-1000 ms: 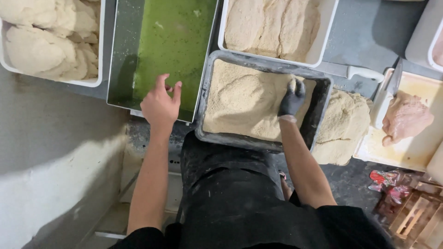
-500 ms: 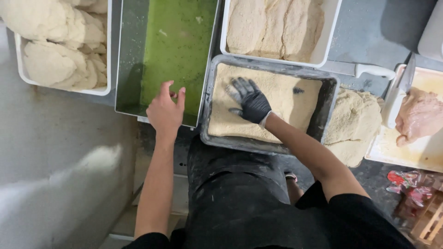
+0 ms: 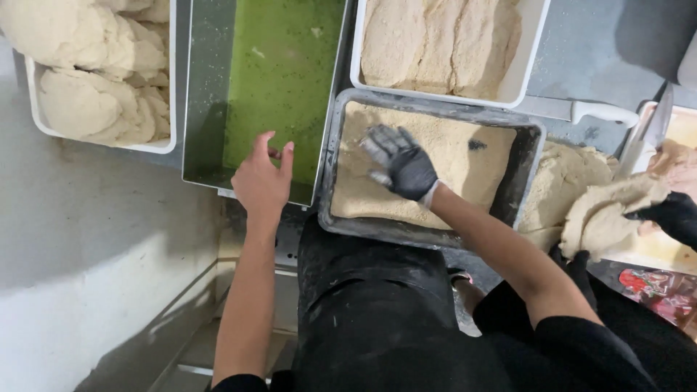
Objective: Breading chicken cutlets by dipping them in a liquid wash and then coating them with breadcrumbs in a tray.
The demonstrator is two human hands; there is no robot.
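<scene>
Dry, grainy crumbs (image 3: pixel 435 163) are filling a dull, scuffed metal tray (image 3: pixel 526 163). A matt black rubbery glove (image 3: pixel 406 165) is wearing a dusting of crumbs. Green liquid (image 3: pixel 279 80) is lying smooth and glossy.

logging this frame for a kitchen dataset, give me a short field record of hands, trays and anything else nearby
left hand: bare left hand, fingers spread, over the near edge of the green liquid tray
right hand: black-gloved right hand, crumb-dusted, open over the breadcrumb tray
far left: white tub of floured pieces
far middle: white tub of breaded pieces
right side: white-handled knife; another person's gloved hand on a floured piece
</scene>
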